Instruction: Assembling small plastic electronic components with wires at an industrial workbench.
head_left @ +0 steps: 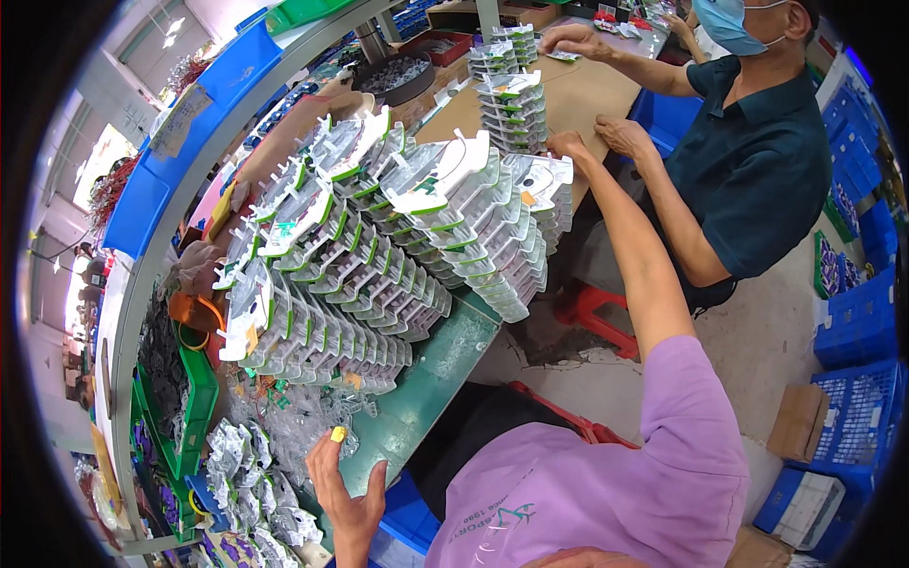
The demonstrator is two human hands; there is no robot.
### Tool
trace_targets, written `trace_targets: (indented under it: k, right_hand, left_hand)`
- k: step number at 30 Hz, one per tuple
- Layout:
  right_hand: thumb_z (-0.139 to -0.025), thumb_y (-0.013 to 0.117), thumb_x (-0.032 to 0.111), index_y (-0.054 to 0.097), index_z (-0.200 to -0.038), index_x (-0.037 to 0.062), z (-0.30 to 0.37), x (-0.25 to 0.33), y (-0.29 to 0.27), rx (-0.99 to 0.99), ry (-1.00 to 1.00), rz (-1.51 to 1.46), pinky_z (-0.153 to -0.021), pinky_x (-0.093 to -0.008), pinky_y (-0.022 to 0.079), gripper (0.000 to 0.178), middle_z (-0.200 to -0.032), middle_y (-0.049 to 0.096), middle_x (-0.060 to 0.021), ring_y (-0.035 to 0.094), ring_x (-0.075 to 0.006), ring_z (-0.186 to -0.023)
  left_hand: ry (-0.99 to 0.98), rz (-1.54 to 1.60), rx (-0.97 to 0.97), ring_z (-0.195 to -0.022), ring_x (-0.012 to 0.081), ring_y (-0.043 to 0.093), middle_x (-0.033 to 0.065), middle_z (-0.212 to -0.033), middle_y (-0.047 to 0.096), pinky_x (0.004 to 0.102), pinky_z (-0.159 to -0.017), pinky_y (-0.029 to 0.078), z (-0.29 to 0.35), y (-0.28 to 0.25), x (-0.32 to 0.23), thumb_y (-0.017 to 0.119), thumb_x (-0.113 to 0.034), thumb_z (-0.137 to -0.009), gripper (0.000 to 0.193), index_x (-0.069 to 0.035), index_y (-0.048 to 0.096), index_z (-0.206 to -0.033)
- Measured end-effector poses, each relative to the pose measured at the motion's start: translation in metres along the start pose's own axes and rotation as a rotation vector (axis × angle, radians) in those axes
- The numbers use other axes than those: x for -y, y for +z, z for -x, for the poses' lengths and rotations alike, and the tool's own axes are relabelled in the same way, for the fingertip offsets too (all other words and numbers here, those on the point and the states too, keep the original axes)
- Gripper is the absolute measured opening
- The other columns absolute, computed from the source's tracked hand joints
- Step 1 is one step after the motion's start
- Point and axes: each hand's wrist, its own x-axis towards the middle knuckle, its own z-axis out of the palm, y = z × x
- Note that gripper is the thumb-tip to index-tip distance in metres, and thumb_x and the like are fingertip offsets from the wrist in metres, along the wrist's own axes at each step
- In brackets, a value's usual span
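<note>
My left hand (346, 492) is open above the green table's (426, 374) near edge, fingers apart and a yellow cover on one fingertip. Beside it lie loose clear plastic pieces (312, 402). My right arm reaches far forward; the right hand (570, 145) has its fingers curled at the lower edge of a stack of clear-and-green plastic parts (512, 114). Part of that grip is hidden by the stack. Between my hands stand several tall, leaning stacks of similar parts (331, 260), with pale and green edges; one stack (473, 213) leans at the table's edge.
Across the brown cardboard worktop (578, 85), a masked co-worker (767, 180) sits with both hands near the stacks. Green bins (194, 407) and grey-white parts (251, 473) lie at left, under a blue-binned shelf (227, 76). A red stool (601, 317) and blue crates (857, 407) stand at right.
</note>
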Motion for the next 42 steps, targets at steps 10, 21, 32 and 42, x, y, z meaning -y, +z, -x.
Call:
trace_targets:
  k: [10, 21, 32, 42]
  right_hand:
    - [-0.074, 0.068, -0.001, 0.070, -0.077, -0.0049, 0.022, 0.004, -0.013, -0.160, -0.079, 0.077, -0.052, -0.0336, 0.053, 0.005, -0.073, 0.069, -0.0134, 0.066, -0.0193, -0.057]
    - [-0.096, 0.053, 0.012, 0.057, -0.120, -0.0068, 0.238, -0.003, -0.077, -0.243, -0.741, -0.112, -0.090, -0.0335, 0.050, 0.031, -0.113, 0.064, -0.0166, 0.062, -0.0226, -0.100]
    - [-0.080, 0.071, 0.000, 0.067, -0.097, 0.0002, 0.509, 0.062, 0.189, 0.850, -1.250, -0.016, -0.071, -0.0324, 0.053, 0.017, -0.090, 0.068, -0.0132, 0.067, -0.0257, -0.079]
    - [-0.075, 0.070, 0.016, 0.071, -0.086, 0.0023, 0.490, 0.110, 0.468, 0.499, -1.280, 0.348, -0.077, -0.0466, 0.050, 0.017, -0.093, 0.067, -0.0171, 0.063, -0.0346, -0.090]
  left_hand:
    - [0.017, 0.055, -0.017, -0.109, 0.0400, 0.055, 0.0200, -0.118, 0.058, 0.0467, -0.094, 0.042, 0.009, 0.006, 0.001, 0.079, -0.003, -0.067, 0.070, 0.001, 0.048, -0.129]
    - [-0.057, 0.205, -0.104, -0.102, 0.0363, 0.060, 0.0178, -0.109, 0.063, 0.0417, -0.089, 0.048, 0.043, 0.015, 0.018, 0.081, -0.008, -0.071, 0.050, 0.000, 0.060, -0.116]
    - [-0.211, 0.332, -0.147, -0.099, 0.0321, 0.060, 0.0141, -0.103, 0.063, 0.0403, -0.086, 0.049, 0.129, 0.033, 0.015, 0.077, -0.011, -0.076, 0.032, -0.001, 0.064, -0.104]
    - [-0.731, 0.354, -0.431, -0.094, 0.0323, 0.063, 0.0153, -0.100, 0.068, 0.0384, -0.082, 0.050, 0.234, 0.019, 0.016, 0.075, -0.006, -0.077, 0.027, 0.001, 0.067, -0.101]
